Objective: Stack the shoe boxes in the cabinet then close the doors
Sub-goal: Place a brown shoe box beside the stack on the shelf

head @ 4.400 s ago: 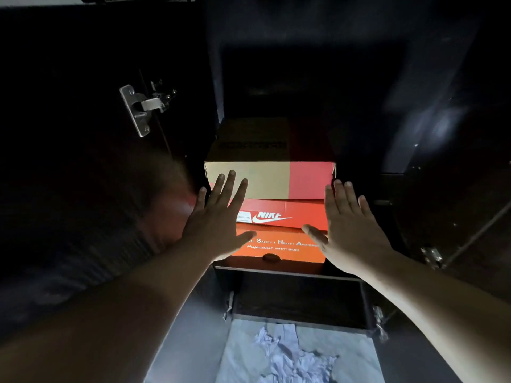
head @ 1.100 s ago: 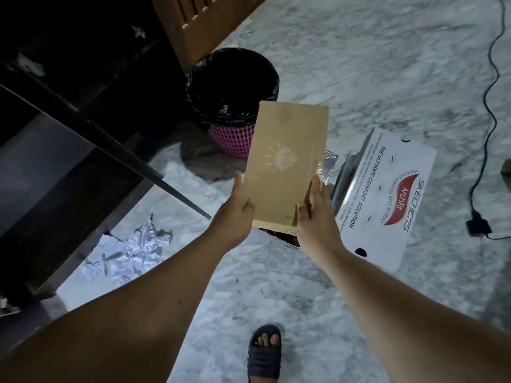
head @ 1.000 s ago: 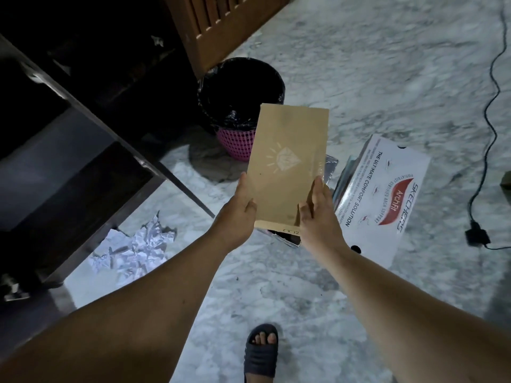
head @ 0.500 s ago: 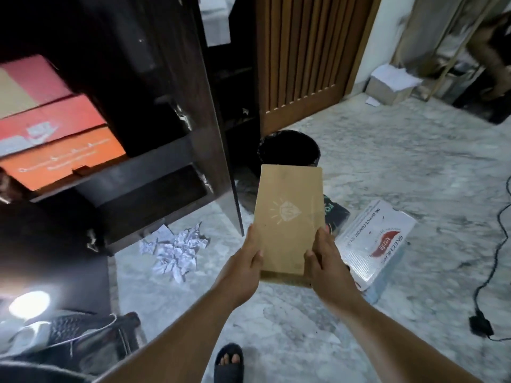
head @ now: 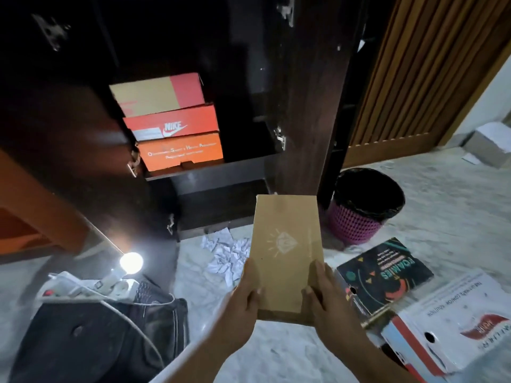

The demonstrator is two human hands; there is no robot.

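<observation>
I hold a plain brown shoe box point(head: 286, 244) with a pale diamond logo in front of me, above the floor. My left hand point(head: 244, 299) grips its near left edge and my right hand point(head: 323, 297) its near right edge. In the dark open cabinet point(head: 249, 167) three boxes are stacked: an orange box point(head: 181, 153) at the bottom, a red Nike box point(head: 171, 121) on it, and a tan-and-red box point(head: 157, 91) on top. On the floor to the right lie a black box point(head: 384, 275) and a white Skechers box point(head: 453, 324).
A dark cabinet door point(head: 307, 92) stands open right of the shelf, another door point(head: 55, 150) on the left. A pink bin with a black liner point(head: 365, 205) sits beside it. Crumpled paper point(head: 226, 252) lies under the cabinet. A dark bag point(head: 91, 335), a power strip and a lit bulb point(head: 131, 262) lie at left.
I have lifted the brown box off the floor pile and turned left with it; the cabinet and its stack are now in front of me. Both hands keep their grip.
</observation>
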